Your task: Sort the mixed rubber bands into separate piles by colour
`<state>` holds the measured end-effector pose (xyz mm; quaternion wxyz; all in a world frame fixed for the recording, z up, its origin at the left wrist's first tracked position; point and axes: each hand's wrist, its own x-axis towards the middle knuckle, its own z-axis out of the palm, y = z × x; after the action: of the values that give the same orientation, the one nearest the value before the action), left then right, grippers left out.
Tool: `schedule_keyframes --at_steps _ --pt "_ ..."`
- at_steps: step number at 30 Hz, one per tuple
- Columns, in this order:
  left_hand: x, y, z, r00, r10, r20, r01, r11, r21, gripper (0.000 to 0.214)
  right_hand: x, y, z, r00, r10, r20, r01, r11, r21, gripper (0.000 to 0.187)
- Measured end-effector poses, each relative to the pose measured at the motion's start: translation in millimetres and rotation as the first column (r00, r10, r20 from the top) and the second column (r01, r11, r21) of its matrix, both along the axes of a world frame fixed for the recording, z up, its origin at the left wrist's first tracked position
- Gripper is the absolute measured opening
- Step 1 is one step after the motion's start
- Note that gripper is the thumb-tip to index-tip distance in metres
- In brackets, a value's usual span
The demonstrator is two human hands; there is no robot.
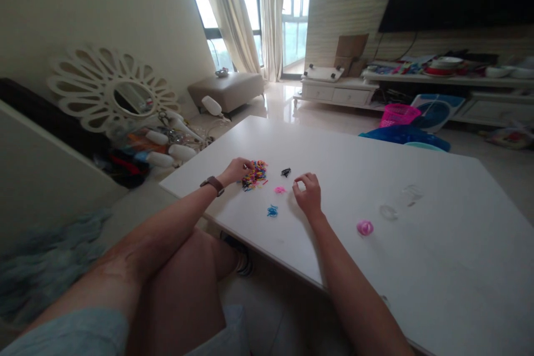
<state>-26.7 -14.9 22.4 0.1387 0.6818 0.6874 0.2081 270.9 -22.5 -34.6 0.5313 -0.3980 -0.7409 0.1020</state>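
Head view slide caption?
Left hand touches multicoloured pile; right hand near pink cluster, blue cluster, black cluster on white table.

Daylight from the far window (267, 11) glares on the floor; frame edges stretch and blur softly.

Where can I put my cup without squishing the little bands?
The near right part of the table, past the pink blob and clear pieces, is bare. So is the far strip behind the colourful pile. Crowded: between the left hand and right hand, with the black clump, pink clump and blue clump.
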Motion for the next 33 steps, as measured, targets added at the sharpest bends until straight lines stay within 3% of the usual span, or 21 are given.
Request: schedule_keyframes --at_steps 5,20,24,33 --pt "5.9 0.9 4.2 0.997 -0.067 -0.046 0.07 0.996 0.047 0.022 0.3 -1.3 1.9 1.0 0.012 0.0 -0.012 1.0 -0.018 0.011" --pt "1.2 -3.5 3.3 0.999 -0.053 -0.014 0.054 0.997 0.056 0.015 1.1 -2.3 2.2 0.999 0.037 -0.002 -0.037 0.998 -0.058 0.011" --pt "0.8 -3.8 2.6 0.998 -0.054 0.035 0.052 0.997 0.05 0.027 -0.2 -1.9 3.6 0.999 0.039 0.006 -0.039 0.998 -0.058 0.011" --pt "-0.2 -3.3 5.4 0.998 -0.06 -0.002 0.06 0.998 0.003 0.021 0.9 -4.2 6.5 0.999 0.044 0.022 -0.043 0.997 -0.068 0.011"
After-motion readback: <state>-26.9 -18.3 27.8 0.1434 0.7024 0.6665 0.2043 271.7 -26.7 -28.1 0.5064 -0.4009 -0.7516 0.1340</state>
